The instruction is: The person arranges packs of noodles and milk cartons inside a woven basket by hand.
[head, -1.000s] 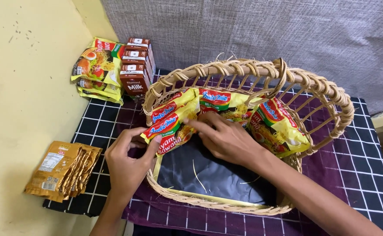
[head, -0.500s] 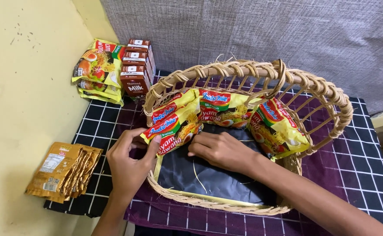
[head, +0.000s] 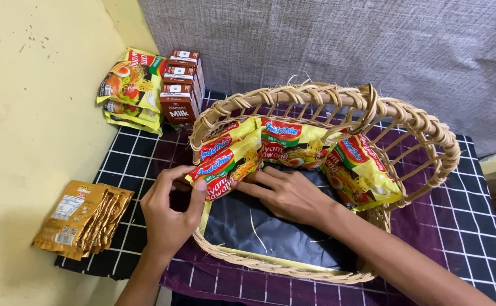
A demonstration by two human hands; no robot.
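Note:
A woven wicker basket [head: 429, 139] with a black lining sits on a checked cloth. Several yellow instant noodle packets stand along its inner wall. My left hand [head: 169, 212] is at the basket's left rim, thumb and fingers pinching the lower edge of the leftmost noodle packet [head: 225, 164]. My right hand [head: 285, 192] lies inside the basket, palm down on the lining, fingertips touching the same packet's bottom edge. Another packet [head: 290, 141] stands at the back and a third [head: 358, 173] leans on the right.
A stack of more noodle packets [head: 129, 85] and several brown milk cartons [head: 180, 85] stand at the back left. A fan of gold sachets [head: 81, 218] lies on the yellow floor to the left. A grey fabric wall [head: 344, 45] rises behind.
My right hand has slid from the back packets down and left onto the lining, ending at the leftmost packet's lower edge. My left hand has stayed at that packet.

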